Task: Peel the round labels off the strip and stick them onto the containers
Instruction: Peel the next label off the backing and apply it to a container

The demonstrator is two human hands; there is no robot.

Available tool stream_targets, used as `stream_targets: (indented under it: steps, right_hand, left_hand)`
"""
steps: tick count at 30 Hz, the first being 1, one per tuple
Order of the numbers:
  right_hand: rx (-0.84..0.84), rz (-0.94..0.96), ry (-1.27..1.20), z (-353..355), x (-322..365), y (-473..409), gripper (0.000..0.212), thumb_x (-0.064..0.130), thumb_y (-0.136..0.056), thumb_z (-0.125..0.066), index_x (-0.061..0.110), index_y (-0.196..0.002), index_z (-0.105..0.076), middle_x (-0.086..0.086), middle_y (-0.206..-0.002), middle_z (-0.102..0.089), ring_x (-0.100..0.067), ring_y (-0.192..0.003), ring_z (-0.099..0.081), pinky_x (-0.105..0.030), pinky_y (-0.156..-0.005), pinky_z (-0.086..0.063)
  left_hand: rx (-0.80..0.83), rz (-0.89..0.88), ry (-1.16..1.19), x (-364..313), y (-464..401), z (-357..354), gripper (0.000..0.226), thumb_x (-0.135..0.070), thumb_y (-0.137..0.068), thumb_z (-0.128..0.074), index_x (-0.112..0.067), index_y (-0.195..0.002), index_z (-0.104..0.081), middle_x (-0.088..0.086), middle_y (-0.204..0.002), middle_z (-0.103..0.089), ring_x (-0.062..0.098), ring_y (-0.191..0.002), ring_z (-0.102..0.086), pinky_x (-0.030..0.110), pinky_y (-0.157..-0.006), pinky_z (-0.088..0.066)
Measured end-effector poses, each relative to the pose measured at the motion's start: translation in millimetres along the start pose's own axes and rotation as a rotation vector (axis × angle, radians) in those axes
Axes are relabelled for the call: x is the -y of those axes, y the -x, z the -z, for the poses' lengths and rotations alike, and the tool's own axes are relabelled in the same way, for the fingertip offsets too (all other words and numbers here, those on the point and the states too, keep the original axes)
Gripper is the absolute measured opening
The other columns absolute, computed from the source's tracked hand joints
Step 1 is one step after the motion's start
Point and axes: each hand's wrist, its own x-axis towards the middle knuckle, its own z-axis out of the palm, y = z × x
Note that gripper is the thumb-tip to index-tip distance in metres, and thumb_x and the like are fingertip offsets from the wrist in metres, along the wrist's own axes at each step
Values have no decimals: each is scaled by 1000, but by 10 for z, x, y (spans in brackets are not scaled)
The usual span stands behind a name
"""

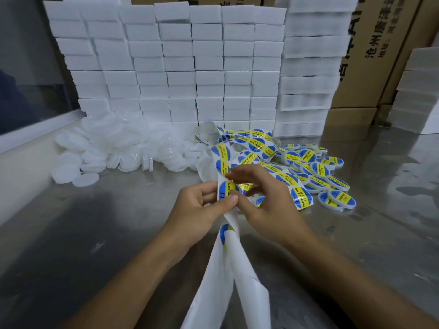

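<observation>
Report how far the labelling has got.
Done: a pile of labelled containers lies at the right of the table. In hand: the left hand pinches the label strip while the right hand works at a round label on it. Left: a heap of plain white containers at back left, and many labels on the strip.

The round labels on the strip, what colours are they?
Blue round labels with a yellow band of dark print across the middle, seen in the head view.

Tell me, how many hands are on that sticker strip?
2: the left hand pinches the label strip at its near part, the right hand picks at a label beside it.
</observation>
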Motion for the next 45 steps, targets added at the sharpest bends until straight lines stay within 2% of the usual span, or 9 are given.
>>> stream_targets:
  steps: [8, 13, 16, 22, 25, 29, 32, 36, 45]
  right_hand:
    - [-76, 95, 115, 2, 9, -9, 24, 13, -82, -78, 17, -105, -72, 17, -99, -70, 10, -89, -60, -8, -74, -44]
    - [-113, 193, 185, 8, 13, -21, 9, 10, -82, -77, 10, -91, -73, 3, -96, -74, -2, -91, -65, -19, -72, -51]
    - [-132, 232, 260, 3, 0, -30, 4, 8, -82, -77, 8, -85, -74, -2, -90, -70, -10, -85, -65, -17, -72, -47]
    - [-157, 203, 329, 32, -22, -31, 6, 6, -82, -75, 11, -82, -73, 8, -73, -59, 0, -63, -49, -14, -63, -41]
    - [-148, 192, 303, 27, -11, -23, 6, 5, -81, -74, 10, -83, -72, 11, -73, -59, 4, -65, -50, -9, -64, -39]
    - [-102, 216, 260, -1, 23, -5, 4, 6, -81, -74, 9, -82, -73, 2, -74, -65, -6, -68, -57, -18, -60, -45]
    - [-100, 248, 252, -30, 48, 4, 2, 7, -83, -74, 8, -82, -74, 0, -75, -66, -13, -68, -61, -27, -57, -48]
    - [-128, 266, 309, -6, 54, 4, 3, 7, -84, -73, 6, -85, -75, -3, -78, -68, -11, -67, -60, -21, -60, -45]
    - [-184, 301, 429, -21, 87, 8, 7, 11, -84, -73, 6, -84, -76, -4, -80, -71, -18, -68, -64, -37, -59, -53]
  left_hand:
    - [-78, 0, -39, 32, -31, 35, 29, 2, -91, -59, -22, -99, -72, 3, -94, -77, 20, -90, -73, 39, -86, -55]
    - [-148, 6, -12, 36, -55, 24, 14, -8, -89, -64, -14, -101, -66, 8, -87, -77, 26, -87, -73, 51, -92, -53]
    - [-165, -24, -10, 13, -42, 7, 9, -8, -87, -67, -12, -95, -68, 9, -88, -76, 23, -86, -71, 45, -91, -54]
    - [-127, -50, -28, -67, -6, 14, 48, 11, -80, -64, -34, -85, -78, -6, -95, -76, 12, -89, -68, 27, -85, -56]
    - [-207, -60, 9, -63, -9, 30, 38, 6, -77, -73, -32, -77, -79, -3, -86, -77, 10, -80, -71, 22, -73, -57]
    - [-315, -18, 77, -37, -24, 60, 20, -11, -65, -85, -8, -81, -73, 14, -83, -75, 20, -74, -70, 32, -74, -58]
    - [-275, -12, 128, -51, -18, 41, 23, -22, -56, -83, -11, -75, -76, 12, -80, -76, 18, -72, -72, 25, -69, -57]
    - [-216, 3, 145, -60, -14, 39, 20, -14, -63, -80, -14, -83, -78, 10, -85, -76, 20, -79, -74, 24, -72, -58]
    - [-195, -26, 130, -85, 15, 28, 20, -20, -61, -79, -19, -81, -80, 10, -85, -76, 22, -81, -72, 31, -82, -58]
